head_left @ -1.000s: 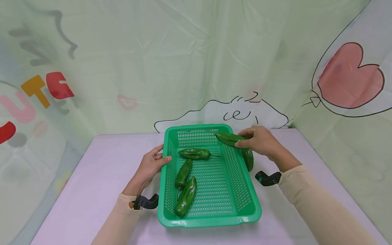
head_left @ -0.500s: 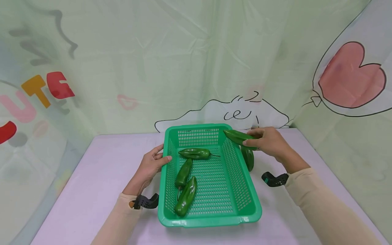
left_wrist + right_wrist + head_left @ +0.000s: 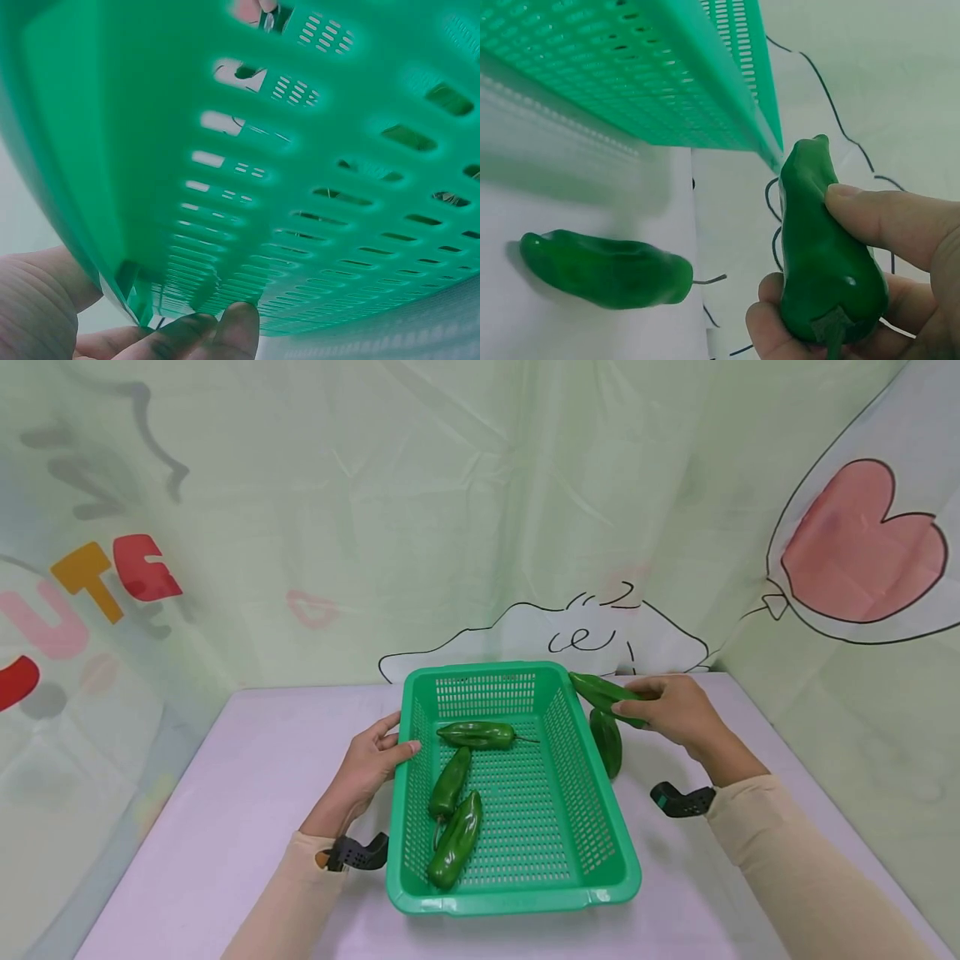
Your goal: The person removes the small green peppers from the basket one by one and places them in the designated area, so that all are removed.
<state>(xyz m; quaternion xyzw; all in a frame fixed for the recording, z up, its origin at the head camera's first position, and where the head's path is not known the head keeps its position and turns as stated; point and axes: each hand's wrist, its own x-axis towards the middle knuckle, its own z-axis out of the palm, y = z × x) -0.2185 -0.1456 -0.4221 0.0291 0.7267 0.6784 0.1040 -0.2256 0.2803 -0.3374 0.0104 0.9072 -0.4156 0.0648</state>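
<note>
A green plastic basket [image 3: 517,902] with slotted walls stands in the middle of the head view. My left hand [image 3: 372,755] grips its left rim, thumb over the edge; in the left wrist view the fingers [image 3: 238,330] lie against the outer slotted wall. Inside, toward the left, lie three green peppers, one crosswise [image 3: 476,735] and two nearer me. My right hand [image 3: 678,710] pinches another green pepper [image 3: 600,691] between thumb and fingers, just outside the right rim near the back corner. A further pepper [image 3: 607,270] lies on the table below it, beside the basket.
The pale lilac table [image 3: 255,793] ends at a light green curtain [image 3: 337,510] with printed drawings, behind and on both sides. A black band with a camera [image 3: 681,799] sits on the right wrist, and another [image 3: 362,853] on the left.
My right hand has moved to the right with its pepper, from over the basket's inside to outside the right rim. The left hand and the basket stay put.
</note>
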